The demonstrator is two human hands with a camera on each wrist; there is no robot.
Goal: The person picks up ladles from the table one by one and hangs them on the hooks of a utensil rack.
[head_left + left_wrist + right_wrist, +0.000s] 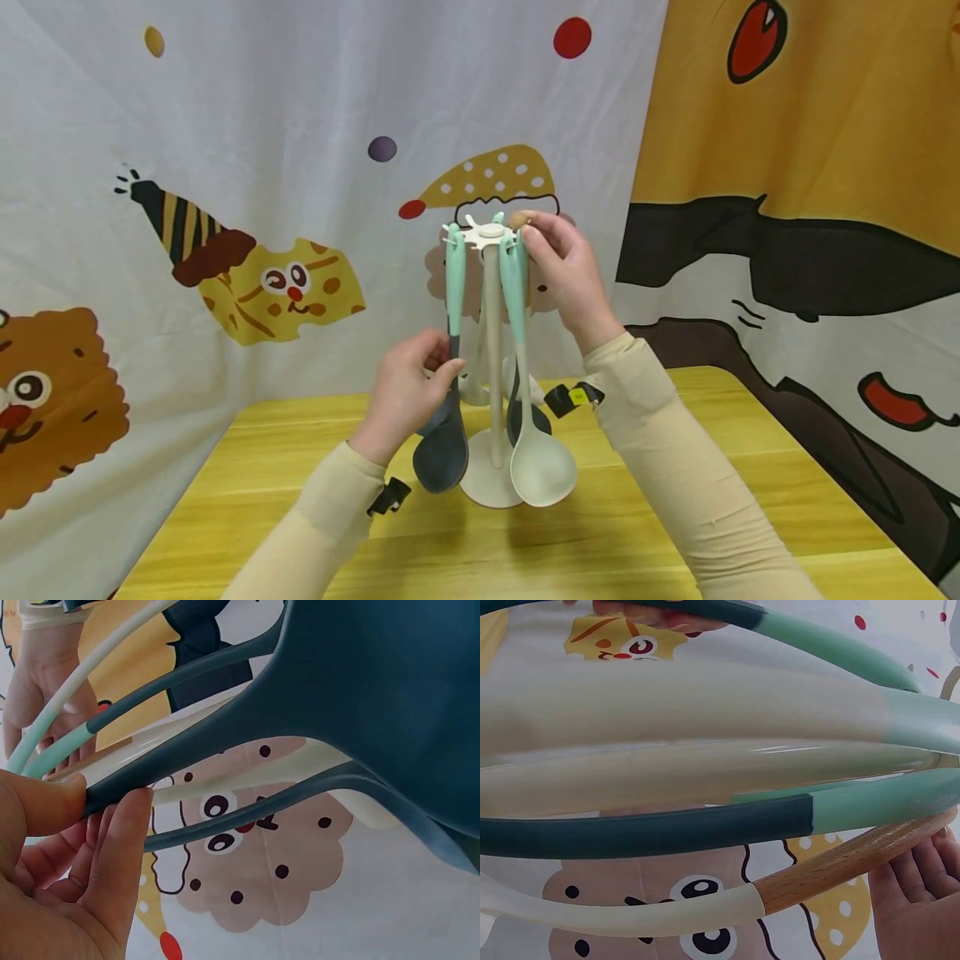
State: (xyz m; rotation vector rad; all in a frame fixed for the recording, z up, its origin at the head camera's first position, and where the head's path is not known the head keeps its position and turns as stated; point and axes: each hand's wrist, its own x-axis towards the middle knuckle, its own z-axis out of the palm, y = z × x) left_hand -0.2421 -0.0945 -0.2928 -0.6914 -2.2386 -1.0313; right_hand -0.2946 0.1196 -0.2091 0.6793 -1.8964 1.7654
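Note:
A cream stand (pixel 492 333) holds several hanging kitchen utensils on its hooked top ring (pixel 480 233). On the left side, my left hand (pixel 408 387) pinches the neck of a dark blue-grey ladle (pixel 441 457) with a mint handle, thumb against fingertips in the left wrist view. Up at the ring, my right hand (pixel 566 262) pinches the top of a wooden handle (pixel 832 862), whose cream shaft (pixel 667 919) runs off to the left in the right wrist view; its head is hidden. A cream ladle (pixel 543 471) with a mint handle hangs in front, below my right hand.
The stand's round base (pixel 487 487) rests on a yellow wood-grain table (pixel 300 467). Another dark utensil (pixel 542 421) hangs behind the cream ladle. A cartoon-printed cloth (pixel 300 100) hangs behind the table.

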